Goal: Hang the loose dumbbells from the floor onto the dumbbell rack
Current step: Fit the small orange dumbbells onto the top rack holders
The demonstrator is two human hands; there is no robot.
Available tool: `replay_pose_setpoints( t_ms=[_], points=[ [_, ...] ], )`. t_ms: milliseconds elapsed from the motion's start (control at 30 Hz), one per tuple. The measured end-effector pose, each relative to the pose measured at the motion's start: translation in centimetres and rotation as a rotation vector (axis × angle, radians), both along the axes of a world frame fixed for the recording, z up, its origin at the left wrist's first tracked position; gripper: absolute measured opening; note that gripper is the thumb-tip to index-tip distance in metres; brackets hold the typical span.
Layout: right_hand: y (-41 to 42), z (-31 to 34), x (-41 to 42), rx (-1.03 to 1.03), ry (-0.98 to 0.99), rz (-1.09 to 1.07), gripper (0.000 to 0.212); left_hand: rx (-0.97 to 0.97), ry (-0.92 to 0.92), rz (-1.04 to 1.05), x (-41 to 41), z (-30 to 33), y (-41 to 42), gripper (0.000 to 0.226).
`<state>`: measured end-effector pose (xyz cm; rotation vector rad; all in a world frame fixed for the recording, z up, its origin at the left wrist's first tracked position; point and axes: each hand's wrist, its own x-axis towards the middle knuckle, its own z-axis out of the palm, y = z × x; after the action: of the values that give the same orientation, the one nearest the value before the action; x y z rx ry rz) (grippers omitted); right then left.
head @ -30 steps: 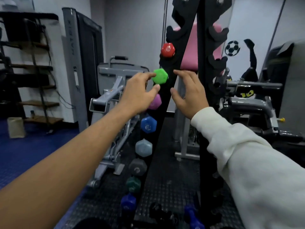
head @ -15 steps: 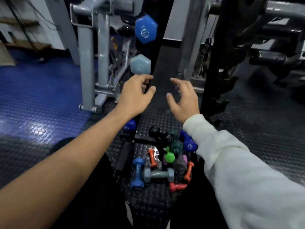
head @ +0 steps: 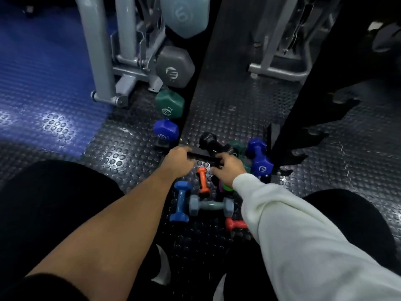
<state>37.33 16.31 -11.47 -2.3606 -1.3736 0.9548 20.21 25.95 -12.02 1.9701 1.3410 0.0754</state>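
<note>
Left hand (head: 177, 162): fingers curled, hold unclear.
Right hand (head: 228, 170): fingers loose, empty, over floor dumbbells (head: 204, 180).
Rack (head: 288, 118): beside pile.

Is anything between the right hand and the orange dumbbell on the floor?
Nothing visible. The right hand hovers over the pile, and the orange dumbbell lies uncovered just to its left on the floor mat, between both hands. The left hand is close on the other side but not over it.
</note>
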Motion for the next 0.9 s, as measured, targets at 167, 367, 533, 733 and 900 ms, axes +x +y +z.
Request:
replay_pose_setpoints(
  t_ms=[167,367,533,733,900],
  points=[
    [0.7,-5.4,-1.3,-0.141,0.102,0.016,0.037,-0.083,0.078,-0.028,1.2,-6.2,0.6,0.027],
    [0.7,-11.2,-1.8,-0.299,0.168,-0.15,0.037,-0.232,0.13,0.02,1.9,-11.6,1.0,0.04],
    [0.2,-15.2,-1.8,-0.371,0.24,-0.306,0.036,-0.21,0.188,0.007,3.2,-14.3,2.1,0.055],
    [0.6,-18.1,-2.4,-0.372,0.283,-0.474,0.04,-0.152,0.214,-0.188,5.2,-17.0,2.6,0.066],
    [1.7,-19.9,-3.0,-0.363,0.209,-0.453,0.044,-0.145,0.201,-0.394,7.2,-18.3,3.7,0.077]
  ],
)
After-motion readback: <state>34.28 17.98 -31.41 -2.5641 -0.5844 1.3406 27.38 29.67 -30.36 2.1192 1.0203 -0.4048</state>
